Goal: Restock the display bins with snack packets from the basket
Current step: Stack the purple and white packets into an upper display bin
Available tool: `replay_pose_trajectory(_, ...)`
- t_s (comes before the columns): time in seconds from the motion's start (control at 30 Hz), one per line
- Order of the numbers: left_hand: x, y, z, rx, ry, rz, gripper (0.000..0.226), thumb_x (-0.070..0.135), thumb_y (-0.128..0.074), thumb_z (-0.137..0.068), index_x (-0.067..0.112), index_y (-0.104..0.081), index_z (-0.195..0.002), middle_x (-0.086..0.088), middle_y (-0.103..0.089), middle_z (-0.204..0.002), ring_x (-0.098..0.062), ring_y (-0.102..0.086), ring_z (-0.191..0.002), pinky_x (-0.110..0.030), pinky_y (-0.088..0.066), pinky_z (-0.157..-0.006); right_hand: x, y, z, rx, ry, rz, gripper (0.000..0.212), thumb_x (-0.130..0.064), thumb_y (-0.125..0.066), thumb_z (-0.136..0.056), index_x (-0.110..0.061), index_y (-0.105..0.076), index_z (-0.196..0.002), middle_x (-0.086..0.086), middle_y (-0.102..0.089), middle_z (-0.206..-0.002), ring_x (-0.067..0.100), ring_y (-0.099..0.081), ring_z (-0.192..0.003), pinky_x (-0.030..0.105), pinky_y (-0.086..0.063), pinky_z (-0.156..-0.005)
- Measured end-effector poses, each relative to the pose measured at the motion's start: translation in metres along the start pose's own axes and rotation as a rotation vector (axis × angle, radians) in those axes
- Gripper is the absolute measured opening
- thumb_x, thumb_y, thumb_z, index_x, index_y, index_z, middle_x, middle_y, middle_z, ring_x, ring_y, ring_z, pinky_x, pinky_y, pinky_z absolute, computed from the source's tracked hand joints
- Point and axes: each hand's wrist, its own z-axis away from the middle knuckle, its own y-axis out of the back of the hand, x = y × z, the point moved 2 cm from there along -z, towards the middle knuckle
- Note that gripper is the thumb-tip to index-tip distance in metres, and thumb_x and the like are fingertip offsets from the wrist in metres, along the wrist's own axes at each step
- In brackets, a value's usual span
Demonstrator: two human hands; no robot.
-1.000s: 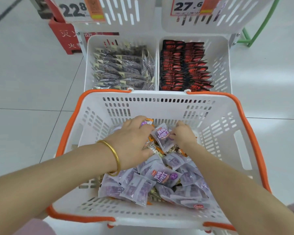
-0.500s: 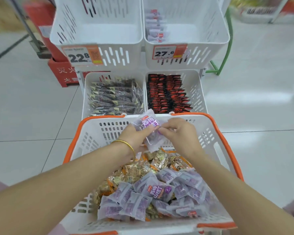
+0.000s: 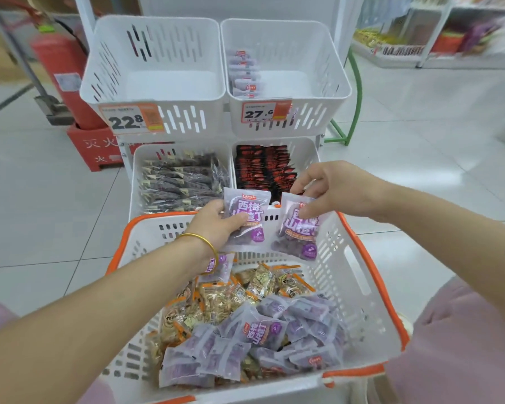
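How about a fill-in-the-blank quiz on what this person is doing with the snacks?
1. The left hand grips the left packet and the right hand pinches the right packet; both packets are coloured ____.
2. The basket has an ____ rim.
3. The top bin tagged 22.8 is ____.
Missing words: purple; orange; empty.

Left price tag reads 22.8, right tag 27.6, packet 西梅山楂丁.

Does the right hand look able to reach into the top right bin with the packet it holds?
Probably yes. The right hand pinches a purple packet above the basket, and the upper right bin is open-topped, with nothing between them.
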Motion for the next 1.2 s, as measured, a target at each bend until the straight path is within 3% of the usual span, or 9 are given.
replay_pose_trajectory(0.13,0.010,-0.002,0.000,-0.048,-0.036,-0.036,0.025,0.031,-0.053,-0.092,0.008,-0.050,-0.083,-0.011,-0.051,-0.077,-0.023,-0.051,-0.078,-0.054,-0.047,-0.090,-0.004,0.002,-0.006,-0.030,0.029,-0.180,0.024,-0.001,-0.077,-0.071,-0.014,-0.067,-0.089,0.001,-0.073,-0.074,0.009,-0.067,-0.067,0.017,-0.054,-0.063)
replay_pose_trajectory(0.3,0.025,-0.012,0.005,-0.182,0.004,0.186,0.042,0.043,-0.040,-0.098,0.007,-0.062,-0.094,-0.013,-0.068,-0.081,-0.029,-0.065,-0.079,-0.051,-0.051,-0.089,-0.012,-0.010,-0.017,0.007,0.076,-0.228,0.019,-0.005,-0.078,-0.072,-0.015,-0.066,-0.084,0.000,-0.070,-0.069,0.002,-0.059,-0.053,0.012,-0.041,-0.046)
replay_pose_trajectory(0.4,0.024,-0.012,0.008,-0.307,-0.043,0.074,0.073,0.061,-0.067,-0.072,0.006,-0.054,-0.118,-0.021,-0.066,-0.109,-0.037,-0.066,-0.098,-0.053,-0.050,-0.092,-0.016,-0.015,-0.022,0.014,0.132,-0.274,0.017,-0.003,-0.077,-0.073,-0.012,-0.066,-0.081,-0.003,-0.065,-0.064,0.000,-0.054,-0.048,0.011,-0.038,-0.045)
replay_pose_trajectory(0.6,0.016,-0.006,0.004,-0.278,-0.113,0.026,0.064,0.031,-0.084,-0.061,0.016,-0.052,-0.114,-0.009,-0.068,-0.110,-0.022,-0.069,-0.095,-0.042,-0.053,-0.090,-0.022,-0.014,-0.027,0.206,0.254,0.090,0.028,-0.026,-0.080,-0.071,-0.017,-0.064,-0.091,-0.004,-0.057,-0.087,0.006,-0.051,-0.069,0.021,-0.045,-0.063)
replay_pose_trajectory(0.67,0.018,-0.004,0.000,-0.276,-0.150,-0.012,0.058,0.027,-0.083,-0.068,0.018,-0.052,-0.116,-0.005,-0.068,-0.110,-0.019,-0.067,-0.098,-0.042,-0.052,-0.091,-0.017,-0.011,-0.031,0.108,0.203,0.067,0.052,-0.037,-0.076,-0.073,-0.024,-0.055,-0.119,-0.004,-0.056,-0.111,0.004,-0.054,-0.084,0.019,-0.049,-0.070)
replay_pose_trajectory(0.73,0.026,-0.003,-0.007,-0.297,-0.189,-0.053,0.061,0.023,-0.080,-0.071,0.020,-0.046,-0.123,0.000,-0.066,-0.112,-0.013,-0.067,-0.099,-0.039,-0.053,-0.090,-0.013,-0.005,-0.034,-0.139,0.083,-0.136,0.073,-0.039,-0.072,-0.074,-0.031,-0.038,-0.138,-0.006,-0.052,-0.126,0.010,-0.063,-0.096,0.030,-0.056,-0.075)
replay_pose_trajectory(0.9,0.075,-0.005,-0.048,-0.324,-0.311,-0.161,0.114,0.028,-0.086,-0.061,0.027,-0.012,-0.148,-0.003,-0.055,-0.131,-0.014,-0.060,-0.111,-0.038,-0.051,-0.092,-0.016,0.037,-0.061,-0.305,0.105,-0.261,0.062,-0.010,-0.074,-0.075,-0.021,-0.049,-0.130,0.006,-0.065,-0.112,0.022,-0.069,-0.091,0.038,-0.060,-0.070)
replay_pose_trajectory(1.03,0.132,-0.018,-0.091,-0.183,-0.450,-0.296,0.109,0.017,-0.081,-0.071,0.022,-0.005,-0.149,0.009,-0.047,-0.122,-0.002,-0.048,-0.112,-0.011,-0.040,-0.085,-0.024,0.084,-0.097,-0.066,0.181,-0.307,0.047,0.007,-0.071,-0.075,-0.009,-0.056,-0.116,0.010,-0.065,-0.104,0.017,-0.069,-0.078,0.038,-0.060,-0.066)
replay_pose_trajectory(1.2,0.169,-0.009,-0.168,0.232,-0.701,-0.846,0.095,0.057,-0.069,-0.069,0.014,-0.028,-0.144,-0.011,-0.039,-0.141,-0.026,-0.037,-0.130,-0.038,-0.032,-0.108,-0.029,0.152,-0.163,0.438,0.272,-0.184,0.046,0.010,-0.069,-0.074,-0.015,-0.055,-0.111,0.000,-0.059,-0.098,0.025,-0.064,-0.081,0.042,-0.059,-0.068)
